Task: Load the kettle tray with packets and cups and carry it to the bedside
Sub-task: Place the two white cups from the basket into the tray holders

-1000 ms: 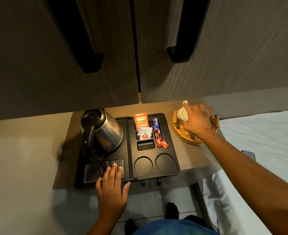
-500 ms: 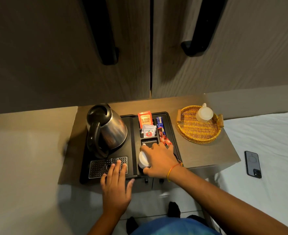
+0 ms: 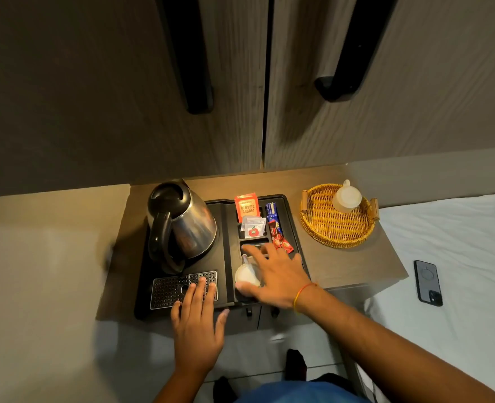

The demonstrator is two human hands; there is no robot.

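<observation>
The right hand, fingers spread, is seating a cup in the tray's near-left well, right of the kettle. The left hand lies flat on the tray's front edge. Next is probably the second cup, which sits in the basket.

Head view, steeply down, apparently close.

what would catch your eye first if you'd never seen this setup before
The shiny steel kettle stands out, sitting at the back left of the black kettle tray. Next, the right hand is spread over a white cup in the tray's front round slot, while the left hand rests on the drip grille. To the right, a golden wicker basket holds a second white cup.
</observation>
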